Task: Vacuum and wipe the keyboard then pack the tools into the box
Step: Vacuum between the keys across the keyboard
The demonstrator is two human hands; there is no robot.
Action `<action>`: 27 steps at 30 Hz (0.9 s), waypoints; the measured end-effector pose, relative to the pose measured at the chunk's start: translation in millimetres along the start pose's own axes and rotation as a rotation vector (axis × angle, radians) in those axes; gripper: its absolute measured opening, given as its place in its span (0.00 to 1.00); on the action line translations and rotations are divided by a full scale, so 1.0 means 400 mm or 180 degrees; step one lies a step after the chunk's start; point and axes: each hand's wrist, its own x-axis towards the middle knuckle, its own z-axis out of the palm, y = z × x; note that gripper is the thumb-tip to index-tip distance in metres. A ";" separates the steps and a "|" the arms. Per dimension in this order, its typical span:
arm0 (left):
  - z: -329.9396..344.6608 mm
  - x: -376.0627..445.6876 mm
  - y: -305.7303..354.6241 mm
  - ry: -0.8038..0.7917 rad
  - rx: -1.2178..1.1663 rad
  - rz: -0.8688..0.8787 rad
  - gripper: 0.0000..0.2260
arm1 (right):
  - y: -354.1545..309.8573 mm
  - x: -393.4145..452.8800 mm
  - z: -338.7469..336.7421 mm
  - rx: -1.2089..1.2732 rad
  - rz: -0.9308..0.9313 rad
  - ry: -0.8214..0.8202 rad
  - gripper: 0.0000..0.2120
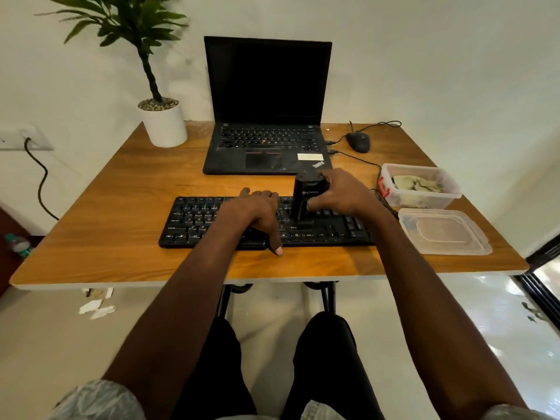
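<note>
Right hand (pixel 342 192) grasps black handheld vacuum (pixel 306 198), upright, nozzle down on keyboard (pixel 212 221) right of centre. Left hand (pixel 257 212) lies flat, fingers relaxed, steadying keyboard mid-desk. Vacuuming step under way. Next likely: sweep nozzle along remaining rows. Cloth (pixel 416 183) waits in plastic box (pixel 424 203); lid (pixel 444 231) beside.

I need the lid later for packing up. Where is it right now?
The lid lies flat at the right edge of the table, just right of the keyboard and in front of the open box.
</note>
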 end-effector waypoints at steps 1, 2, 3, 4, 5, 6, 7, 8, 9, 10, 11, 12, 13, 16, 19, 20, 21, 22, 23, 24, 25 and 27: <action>-0.001 0.005 -0.003 0.0009 -0.0038 -0.0021 0.61 | -0.006 -0.005 -0.009 0.0014 -0.0022 -0.0296 0.16; -0.004 0.005 -0.003 0.0015 -0.0058 -0.0048 0.62 | -0.009 -0.004 -0.017 0.0016 -0.0025 -0.0503 0.16; -0.008 -0.001 0.000 0.0017 -0.0081 -0.0065 0.61 | -0.010 0.003 -0.020 0.0035 -0.0005 -0.0551 0.16; -0.012 -0.011 0.006 0.0011 -0.0112 -0.0079 0.60 | -0.009 0.015 -0.015 0.0021 0.0010 -0.0404 0.17; -0.016 -0.023 0.014 0.0000 -0.0154 -0.0106 0.60 | -0.005 0.031 -0.005 -0.0038 0.0020 -0.0098 0.17; -0.022 -0.038 0.025 -0.0013 -0.0183 -0.0132 0.59 | 0.000 0.044 0.008 -0.0105 0.0017 0.0289 0.18; -0.022 -0.046 0.032 -0.0019 -0.0211 -0.0149 0.59 | 0.006 0.053 0.022 -0.0113 0.0034 0.0612 0.20; -0.022 -0.050 0.036 -0.0017 -0.0223 -0.0148 0.59 | 0.009 0.053 0.029 -0.0070 0.0057 0.0780 0.20; -0.020 -0.051 0.037 -0.0023 -0.0243 -0.0148 0.59 | 0.012 0.048 0.029 -0.0011 0.0094 0.0712 0.19; -0.018 -0.052 0.037 -0.0032 -0.0247 -0.0145 0.59 | 0.011 0.037 0.019 0.0049 0.0118 0.0443 0.18; -0.016 -0.049 0.033 -0.0034 -0.0265 -0.0141 0.59 | 0.005 0.024 0.003 0.0073 0.0145 0.0034 0.17; -0.014 -0.044 0.028 -0.0032 -0.0275 -0.0132 0.60 | -0.003 0.011 -0.013 0.0060 0.0184 -0.0408 0.17; -0.012 -0.039 0.024 -0.0027 -0.0270 -0.0114 0.61 | -0.009 0.003 -0.026 0.0034 0.0211 -0.0767 0.18; -0.007 -0.021 0.014 -0.0012 -0.0169 -0.0047 0.63 | -0.007 0.031 -0.024 -0.0045 0.0276 -0.0696 0.19; -0.006 -0.019 0.017 -0.0030 -0.0158 -0.0051 0.62 | 0.010 0.077 0.014 -0.0184 0.0202 0.0424 0.20; -0.005 -0.019 0.017 -0.0023 -0.0155 -0.0056 0.62 | 0.014 0.084 0.025 -0.0218 0.0147 0.0728 0.19; -0.005 -0.019 0.016 -0.0012 -0.0158 -0.0065 0.63 | 0.017 0.085 0.030 -0.0201 0.0119 0.0874 0.19; -0.005 -0.018 0.015 0.0003 -0.0166 -0.0070 0.63 | 0.016 0.077 0.029 -0.0149 0.0129 0.0838 0.18; -0.004 -0.016 0.013 0.0020 -0.0173 -0.0067 0.63 | 0.013 0.062 0.021 -0.0087 0.0150 0.0647 0.17; -0.003 -0.014 0.012 0.0039 -0.0181 -0.0057 0.63 | 0.007 0.043 0.011 -0.0043 0.0184 0.0331 0.16; -0.002 -0.012 0.011 0.0051 -0.0188 -0.0047 0.64 | 0.003 0.025 -0.001 -0.0003 0.0204 -0.0030 0.17; 0.000 -0.012 0.007 0.0058 -0.0186 -0.0048 0.64 | -0.003 0.005 -0.014 -0.0058 0.0176 -0.0485 0.17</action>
